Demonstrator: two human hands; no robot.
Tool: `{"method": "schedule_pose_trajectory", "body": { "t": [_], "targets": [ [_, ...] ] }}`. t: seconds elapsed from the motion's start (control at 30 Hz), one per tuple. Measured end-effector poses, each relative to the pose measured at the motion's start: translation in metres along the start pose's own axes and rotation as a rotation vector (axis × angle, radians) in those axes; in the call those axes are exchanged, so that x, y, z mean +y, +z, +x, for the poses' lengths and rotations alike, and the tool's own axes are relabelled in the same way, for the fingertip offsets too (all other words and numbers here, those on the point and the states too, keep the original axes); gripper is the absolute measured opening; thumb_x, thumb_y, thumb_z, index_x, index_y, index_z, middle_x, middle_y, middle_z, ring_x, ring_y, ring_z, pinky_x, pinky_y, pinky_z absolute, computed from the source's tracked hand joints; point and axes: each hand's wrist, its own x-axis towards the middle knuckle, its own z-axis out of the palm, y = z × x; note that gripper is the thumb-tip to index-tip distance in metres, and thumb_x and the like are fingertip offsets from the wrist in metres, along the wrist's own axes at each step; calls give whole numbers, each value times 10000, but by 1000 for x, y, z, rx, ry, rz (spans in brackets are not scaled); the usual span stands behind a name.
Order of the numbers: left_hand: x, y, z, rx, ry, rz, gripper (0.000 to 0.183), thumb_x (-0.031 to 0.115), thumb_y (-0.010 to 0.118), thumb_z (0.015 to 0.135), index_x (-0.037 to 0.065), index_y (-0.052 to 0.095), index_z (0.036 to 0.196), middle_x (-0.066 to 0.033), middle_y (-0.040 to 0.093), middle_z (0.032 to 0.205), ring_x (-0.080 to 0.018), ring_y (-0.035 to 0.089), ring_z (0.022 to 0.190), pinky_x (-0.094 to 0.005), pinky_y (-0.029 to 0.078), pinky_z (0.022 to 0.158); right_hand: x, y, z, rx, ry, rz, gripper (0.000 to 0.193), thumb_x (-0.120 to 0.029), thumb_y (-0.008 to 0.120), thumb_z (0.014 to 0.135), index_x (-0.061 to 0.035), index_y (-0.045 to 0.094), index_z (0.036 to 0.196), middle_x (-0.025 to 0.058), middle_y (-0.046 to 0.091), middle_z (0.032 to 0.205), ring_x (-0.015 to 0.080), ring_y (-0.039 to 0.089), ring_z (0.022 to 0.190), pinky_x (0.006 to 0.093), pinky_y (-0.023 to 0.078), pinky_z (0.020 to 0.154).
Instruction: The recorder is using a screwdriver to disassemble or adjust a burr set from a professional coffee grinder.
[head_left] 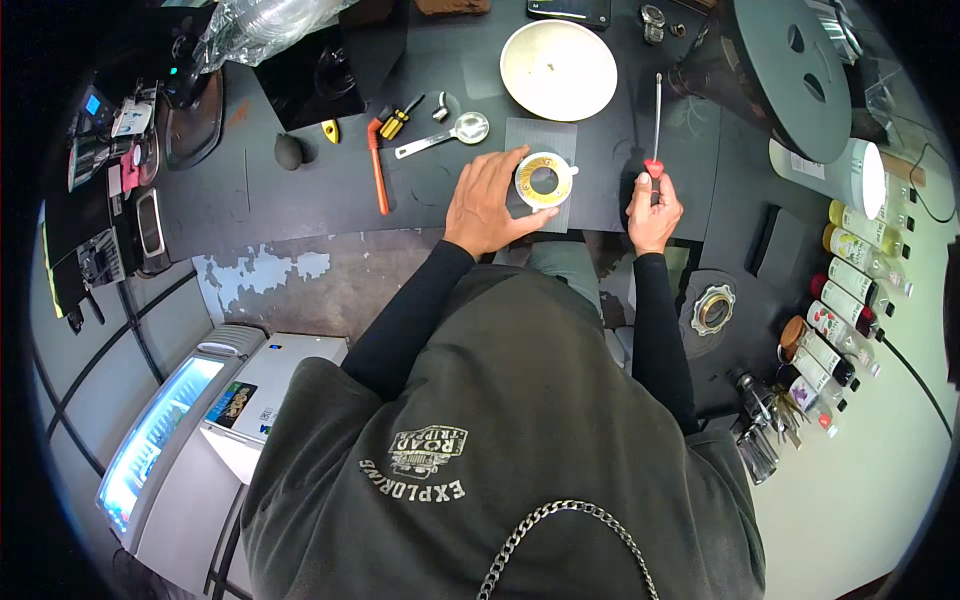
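My left hand (484, 206) curves around a white-rimmed ring (523, 180) with a gold face and dark centre, thumb at its near edge and index finger at its far edge. The ring rests over a grey ribbed mat (555, 136) near the table's front edge. To the right, my right hand (655, 212) is closed on a screwdriver (658, 115), its long metal shaft pointing away from me. Only the end of its red handle shows above my fingers. A white bowl (520, 75) stands just beyond the mat.
Left of the ring lie a metal measuring spoon (470, 127), an orange-handled tool (379, 170) and a yellow-and-black screwdriver (395, 124). A dark hopper (790, 75) stands far right. A toothed metal ring (713, 309) sits on the right-hand counter, near several bottles (850, 285).
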Motion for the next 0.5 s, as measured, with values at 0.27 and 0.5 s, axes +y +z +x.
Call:
{"method": "schedule_pose_trajectory", "body": {
  "t": [0.27, 0.5],
  "targets": [
    [1, 0, -1, -20, -7, 7, 858, 466, 882, 742, 48, 542, 1410, -145, 633, 1261, -316, 579, 1187, -442, 461, 1004, -1, -1, -2, 10, -8, -27, 257, -241, 687, 999, -13, 615, 905, 41, 553, 530, 110, 538, 423, 294, 399, 455],
    [2, 1, 2, 12, 7, -1, 853, 394, 918, 710, 24, 557, 1388, -167, 643, 1236, -342, 606, 1130, -452, 483, 979, 7, 1, 1, 49, -32, -58, 267, -246, 709, 977, -11, 625, 881, 41, 431, 550, 108, 435, 499, 328, 364, 491]
  ]
}}
